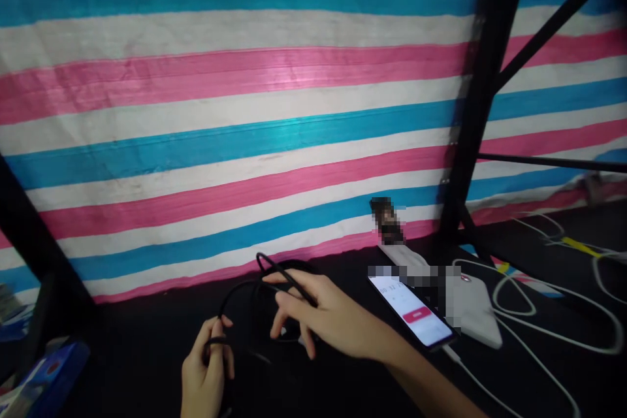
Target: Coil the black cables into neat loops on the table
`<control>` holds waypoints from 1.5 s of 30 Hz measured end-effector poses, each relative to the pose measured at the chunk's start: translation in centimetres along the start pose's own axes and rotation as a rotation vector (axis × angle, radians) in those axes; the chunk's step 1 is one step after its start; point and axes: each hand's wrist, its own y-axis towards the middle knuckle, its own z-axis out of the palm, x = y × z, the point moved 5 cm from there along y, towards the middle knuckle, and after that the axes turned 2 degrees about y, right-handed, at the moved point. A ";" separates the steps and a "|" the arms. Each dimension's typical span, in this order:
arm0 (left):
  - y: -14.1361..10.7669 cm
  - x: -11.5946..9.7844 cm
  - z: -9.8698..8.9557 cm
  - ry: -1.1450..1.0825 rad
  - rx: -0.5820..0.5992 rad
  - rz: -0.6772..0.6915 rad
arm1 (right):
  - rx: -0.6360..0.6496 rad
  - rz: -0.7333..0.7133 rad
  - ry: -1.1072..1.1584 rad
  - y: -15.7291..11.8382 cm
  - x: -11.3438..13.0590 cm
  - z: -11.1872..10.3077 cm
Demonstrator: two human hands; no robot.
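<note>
A thin black cable [274, 268] runs between my two hands in a raised loop. My left hand [206, 362], low and left of centre, is closed round one stretch of it, and the cable circles near the thumb. Across from it, my right hand [328, 313] has the cable running between its fingers, with the other fingers loosely bent and hanging down. More coils of the same cable lie on the black surface [151, 353] behind and beneath the right hand. Dark cable against the dark surface makes its ends hard to make out.
Right of my hand lies a lit phone [411, 310] with a white charging cable [453, 354] plugged in. Beside it is a white flat device [477, 313], partly blurred. White cords [553, 333] spread rightward. A blue package [53, 372] sits at left. Black frame posts [482, 91] stand before striped sheeting [245, 91].
</note>
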 end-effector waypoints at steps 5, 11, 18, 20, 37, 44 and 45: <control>-0.6 -0.3 0.9 -0.022 0.107 -0.027 | -0.033 -0.003 -0.146 -1.1 1.4 0.0; -0.6 1.1 1.8 0.051 0.203 -0.100 | -0.007 0.011 -0.243 -2.3 1.8 1.7; -1.2 2.7 1.9 0.141 0.258 -0.119 | -0.045 0.050 -0.387 -3.1 1.6 2.8; -1.2 2.5 1.6 0.130 0.232 -0.108 | -0.010 0.040 -0.351 -3.1 1.8 2.9; 0.0 1.0 0.2 -0.305 0.035 -0.160 | -0.006 -0.051 0.044 1.0 -1.4 1.3; -0.3 1.3 0.7 -0.537 -0.013 -0.329 | -0.179 -0.114 -0.133 1.8 -2.5 0.6; -0.3 1.2 0.9 -0.546 -0.006 -0.317 | -0.186 -0.142 -0.134 1.8 -2.3 0.7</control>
